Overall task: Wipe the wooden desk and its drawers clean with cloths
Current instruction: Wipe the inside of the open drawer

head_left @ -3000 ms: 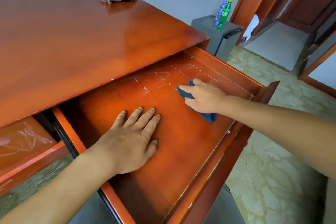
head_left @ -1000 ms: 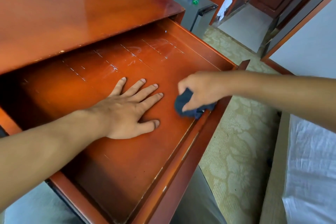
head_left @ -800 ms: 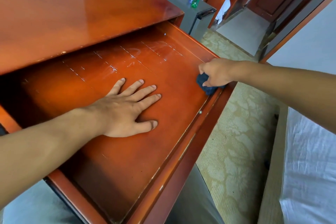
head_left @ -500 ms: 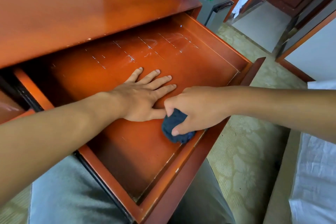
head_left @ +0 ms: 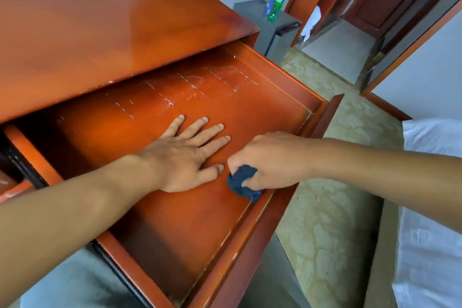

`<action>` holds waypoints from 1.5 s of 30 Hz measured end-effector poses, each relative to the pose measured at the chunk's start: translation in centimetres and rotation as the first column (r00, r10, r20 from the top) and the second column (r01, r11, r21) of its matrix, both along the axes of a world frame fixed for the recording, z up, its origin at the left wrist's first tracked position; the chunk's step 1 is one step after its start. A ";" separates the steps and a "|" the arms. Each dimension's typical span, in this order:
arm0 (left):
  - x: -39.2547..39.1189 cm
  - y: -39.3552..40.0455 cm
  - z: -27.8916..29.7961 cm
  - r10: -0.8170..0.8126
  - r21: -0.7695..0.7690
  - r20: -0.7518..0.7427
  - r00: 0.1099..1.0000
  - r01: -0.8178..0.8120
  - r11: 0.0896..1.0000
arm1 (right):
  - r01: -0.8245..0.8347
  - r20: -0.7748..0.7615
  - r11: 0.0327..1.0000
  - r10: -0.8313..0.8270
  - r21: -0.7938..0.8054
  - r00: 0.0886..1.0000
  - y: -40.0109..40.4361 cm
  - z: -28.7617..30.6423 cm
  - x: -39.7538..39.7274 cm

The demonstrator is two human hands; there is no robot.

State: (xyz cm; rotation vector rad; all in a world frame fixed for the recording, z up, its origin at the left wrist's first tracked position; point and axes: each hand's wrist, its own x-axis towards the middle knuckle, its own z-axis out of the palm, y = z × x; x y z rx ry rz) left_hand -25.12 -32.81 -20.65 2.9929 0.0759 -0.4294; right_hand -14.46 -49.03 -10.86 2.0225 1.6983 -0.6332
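— What could go wrong here?

— My weight is on the pulled-out drawer (head_left: 282,87); leaning harder might strain its runners. The chalky scuffs (head_left: 192,87) toward the back could also get missed.

— And your hands?

— My left hand (head_left: 185,157) lies flat on the drawer floor, fingers spread. My right hand (head_left: 270,157) bunches the dark blue cloth (head_left: 241,182) against the front wall, just beside my left thumb.

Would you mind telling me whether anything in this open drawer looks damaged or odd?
Yes: the drawer floor carries whitish smears and rows of short pale scratch-like marks toward its back, beyond the flat left hand. The right hand grips the dark cloth near the front rail.
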 end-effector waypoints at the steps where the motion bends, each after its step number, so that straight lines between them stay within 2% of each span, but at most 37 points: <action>1: 0.0 0.0 0.0 -0.001 0.005 0.005 1.000 0.001 1.000 | 0.031 0.049 1.000 -0.031 -0.002 0.998 -0.2 0.2 1.6; 2: 0.1 0.0 -0.1 -0.002 0.008 0.010 1.000 0.002 1.000 | 0.079 0.079 0.997 -0.080 0.010 0.994 -0.3 0.5 3.1; 4: 0.1 0.0 -0.2 -0.004 0.011 0.016 1.000 0.004 1.000 | 0.199 0.030 0.979 -0.201 0.040 0.979 -0.3 0.6 5.3; 7: 0.0 0.0 -0.1 -0.001 0.016 0.011 1.000 0.001 1.000 | 0.250 0.051 0.967 -0.253 0.055 0.966 0.3 0.3 8.1; 10: -0.1 0.2 0.1 0.003 0.018 0.004 1.000 -0.003 1.000 | 0.248 0.269 0.958 -0.278 0.141 0.922 0.0 0.6 13.1; 14: 0.0 -0.3 0.2 0.008 0.015 0.010 1.000 -0.008 1.000 | 0.148 0.589 0.965 -0.249 0.215 0.769 -2.6 1.4 19.1; 15: 0.0 -0.5 0.2 0.009 0.014 0.020 1.000 -0.009 1.000 | 0.162 0.602 0.955 -0.284 0.249 0.746 -3.4 1.3 20.2; 17: 0.3 -1.0 0.3 0.005 0.010 0.067 0.998 -0.005 1.000 | 0.275 0.516 0.900 -0.422 0.339 0.746 -4.8 1.2 21.5; 20: 2.5 -1.2 0.6 -0.052 0.036 0.193 0.980 0.046 0.998 | 0.419 0.331 0.855 -0.508 0.306 0.795 -5.9 0.3 22.2; 23: 5.9 -1.5 0.4 -0.060 -0.003 0.161 0.985 0.061 0.998 | 0.436 0.110 0.850 -0.484 0.297 0.868 -5.3 0.0 21.9; 25: 7.0 -1.9 -0.1 -0.048 -0.007 0.112 0.993 0.049 0.999 | 0.389 0.069 0.863 -0.431 0.321 0.900 -4.4 0.1 22.2; 28: 7.1 -2.0 -0.7 -0.043 0.009 0.107 0.993 0.042 0.999 | 0.215 0.270 0.907 -0.323 0.362 0.907 -2.1 -1.0 23.2; 31: 7.0 -2.1 -0.6 -0.028 0.007 0.104 0.994 0.027 1.000 | -0.026 0.483 0.943 -0.147 0.332 0.863 1.3 -3.0 23.8; 34: 7.1 -2.4 -0.6 -0.019 -0.005 0.102 0.995 0.019 1.000 | -0.145 0.547 0.918 -0.088 0.368 0.833 5.4 -4.0 25.2; 35: 7.1 -2.4 -0.6 -0.017 -0.010 0.099 0.995 0.018 1.000 | -0.161 0.575 0.929 -0.065 0.333 0.815 6.7 -3.8 25.5; 37: 7.1 -2.4 -0.6 -0.013 -0.014 0.098 0.995 0.015 1.000 | -0.170 0.609 0.915 -0.096 0.365 0.787 8.7 -3.5 26.2; 40: 7.1 -2.3 -0.6 -0.019 -0.011 0.091 0.996 0.020 1.000 | -0.130 0.597 0.914 -0.138 0.384 0.790 9.0 -2.9 25.5; 43: 7.0 -2.1 -0.7 -0.014 -0.014 0.101 0.995 0.016 1.000 | -0.122 0.615 0.950 -0.085 0.288 0.784 5.3 -2.8 25.1; 45: 6.9 -2.1 -0.7 -0.013 -0.025 0.110 0.994 0.016 1.000 | -0.049 0.591 0.972 -0.100 0.230 0.801 1.7 -2.4 24.8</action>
